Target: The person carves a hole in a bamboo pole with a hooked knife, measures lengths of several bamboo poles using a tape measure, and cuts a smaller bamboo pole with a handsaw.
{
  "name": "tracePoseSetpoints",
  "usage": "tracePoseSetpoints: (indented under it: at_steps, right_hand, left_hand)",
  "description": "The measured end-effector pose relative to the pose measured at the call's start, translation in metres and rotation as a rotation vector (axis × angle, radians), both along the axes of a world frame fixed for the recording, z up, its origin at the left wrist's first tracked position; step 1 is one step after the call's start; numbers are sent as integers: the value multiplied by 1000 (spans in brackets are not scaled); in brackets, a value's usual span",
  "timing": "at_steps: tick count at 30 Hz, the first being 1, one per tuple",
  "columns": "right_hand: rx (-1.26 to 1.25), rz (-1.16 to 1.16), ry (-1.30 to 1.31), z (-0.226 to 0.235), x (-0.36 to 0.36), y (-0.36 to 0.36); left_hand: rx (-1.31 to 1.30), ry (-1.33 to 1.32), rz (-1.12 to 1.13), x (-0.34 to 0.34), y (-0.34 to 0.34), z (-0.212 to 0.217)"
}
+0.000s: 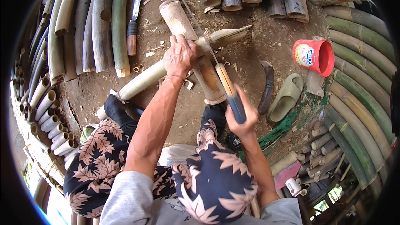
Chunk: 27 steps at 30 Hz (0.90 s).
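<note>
My left hand (180, 56) is closed around a pale bamboo pole (143, 79), pressing down near where it crosses a thicker bamboo piece (177, 18). This thicker piece lies lengthwise on the dirt beneath the pole. In my right hand (246, 116) is a handsaw (225, 81) with a tan and black handle. Its long thin blade lies across the pole, just right of my left hand. Past the blade, the pole's far-right end tapers to a split point. How deep the blade sits in the bamboo I cannot tell.
A machete (134, 14) lies at far left-centre, beside a row of bamboo lengths (102, 25). To the right are a dark curved tool (266, 89), a green slipper (286, 98) and a red tub (323, 56). More bamboo (362, 96) curves along the right.
</note>
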State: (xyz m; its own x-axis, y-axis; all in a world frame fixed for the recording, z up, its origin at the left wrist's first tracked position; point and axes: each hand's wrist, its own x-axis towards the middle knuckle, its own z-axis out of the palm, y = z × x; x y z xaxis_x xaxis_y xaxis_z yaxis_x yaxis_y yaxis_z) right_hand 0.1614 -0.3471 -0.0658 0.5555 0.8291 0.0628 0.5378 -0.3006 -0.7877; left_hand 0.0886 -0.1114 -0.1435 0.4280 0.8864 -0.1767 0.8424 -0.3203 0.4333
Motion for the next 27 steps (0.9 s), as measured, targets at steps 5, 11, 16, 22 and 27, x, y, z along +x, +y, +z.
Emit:
tracePoseSetpoints:
  at_steps: [5, 11, 16, 22, 27]
  right_hand:
    - [-214, 52, 9, 78, -25, -184]
    - [120, -29, 68, -4, 7, 12]
    - [-126, 68, 26, 43, -8, -112]
    - [-116, -17, 33, 10, -6, -83]
    - [-54, 70, -58, 20, -1, -31]
  left_hand:
    - [86, 10, 77, -13, 3, -11]
    - [74, -25, 38, 7, -1, -13]
    - [29, -14, 73, -12, 8, -10]
    - [10, 55, 97, 2, 3, -12]
    - [-13, 28, 36, -9, 7, -6]
